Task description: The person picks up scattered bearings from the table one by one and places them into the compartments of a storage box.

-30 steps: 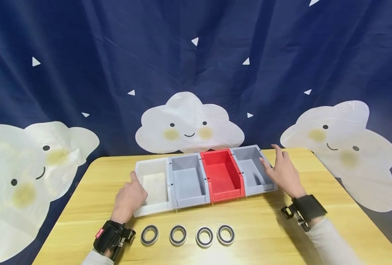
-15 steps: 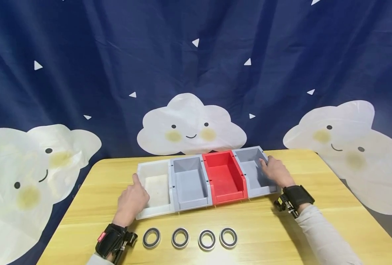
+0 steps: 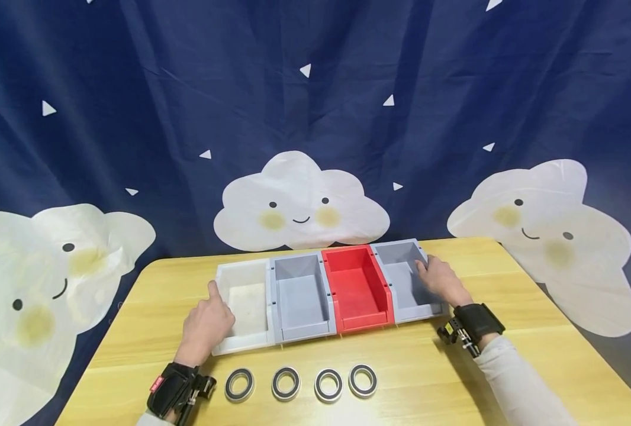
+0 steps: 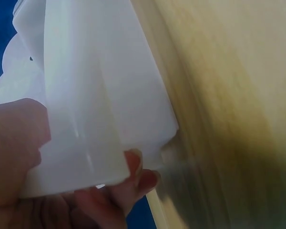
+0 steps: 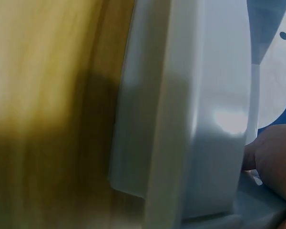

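Four-sided open bins stand joined in a row: a white bin (image 3: 243, 343), a grey bin (image 3: 306, 332), a red bin (image 3: 366, 321) and, at the right end, another grey bin (image 3: 418, 313). My left hand (image 3: 206, 325) grips the white bin's outer side wall. In the left wrist view its thumb lies on one side of the wall (image 4: 86, 95) and its fingers (image 4: 109, 202) curl beneath the rim. My right hand (image 3: 444, 281) holds the right-end grey bin's outer wall, thumb inside; its other fingers are hidden. In the right wrist view the thumb (image 5: 274, 157) meets the wall (image 5: 219, 95).
Several ring-shaped ball bearings (image 3: 228, 385) lie in a line on the wooden table (image 3: 411, 378), in front of the bins. Behind the table's far edge hangs a dark blue curtain (image 3: 187, 71) with cloud prints.
My right hand has moved left from beside the right-end grey bin and taken hold of its wall. That end of the row has come slightly nearer me. The left hand keeps its grip.
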{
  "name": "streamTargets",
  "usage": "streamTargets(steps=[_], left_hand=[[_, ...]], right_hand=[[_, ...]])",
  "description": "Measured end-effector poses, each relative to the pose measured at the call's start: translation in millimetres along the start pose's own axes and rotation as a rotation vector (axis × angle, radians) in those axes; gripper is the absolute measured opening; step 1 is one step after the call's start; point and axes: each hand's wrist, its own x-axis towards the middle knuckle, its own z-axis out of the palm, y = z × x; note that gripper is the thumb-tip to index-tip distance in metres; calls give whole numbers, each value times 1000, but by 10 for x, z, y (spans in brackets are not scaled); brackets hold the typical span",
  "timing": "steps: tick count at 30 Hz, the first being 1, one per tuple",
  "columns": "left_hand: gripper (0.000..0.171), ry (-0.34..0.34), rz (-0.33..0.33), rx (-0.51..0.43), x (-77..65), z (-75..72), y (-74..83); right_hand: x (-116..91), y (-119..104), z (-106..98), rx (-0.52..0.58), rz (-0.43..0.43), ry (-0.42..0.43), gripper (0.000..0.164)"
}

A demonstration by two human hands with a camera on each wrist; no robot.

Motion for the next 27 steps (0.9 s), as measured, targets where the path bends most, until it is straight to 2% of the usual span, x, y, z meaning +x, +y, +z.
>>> streamTargets(steps=[12, 18, 27], left_hand=[[47, -14, 39, 8, 63, 13, -36], [49, -27, 34, 12, 76, -19, -52], [50, -40, 33, 8, 72, -48, -55]], right_hand=[[-202, 46, 26, 4, 29, -7, 49], [-284, 44, 24, 10, 48, -51, 58], [-377, 15, 16, 12, 52, 2, 44]])
